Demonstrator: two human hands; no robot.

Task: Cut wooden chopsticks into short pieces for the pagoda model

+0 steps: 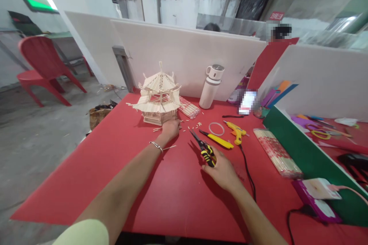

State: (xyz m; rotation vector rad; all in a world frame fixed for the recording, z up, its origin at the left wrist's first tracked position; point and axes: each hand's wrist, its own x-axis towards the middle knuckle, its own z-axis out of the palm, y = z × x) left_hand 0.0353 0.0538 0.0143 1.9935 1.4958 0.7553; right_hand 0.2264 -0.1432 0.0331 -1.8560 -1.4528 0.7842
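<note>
Bare red counter (94,183) lies open along the near edge and far out to the left. Ahead, a stick pavilion model (158,97) blocks the back left, a white flask (211,86) stands beside it, and white partition boards (184,53) wall off the rear. Between them, a yellow glue gun (236,132), its black cord (248,176) and a bundle of sticks (276,153) crowd the right side.

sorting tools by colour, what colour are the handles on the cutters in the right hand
Black and yellow handles on the cutters, held in the right hand; head view.

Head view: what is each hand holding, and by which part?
Right hand grips the cutters by their yellow-black handles. Left hand rests at the stick model's base.
</note>
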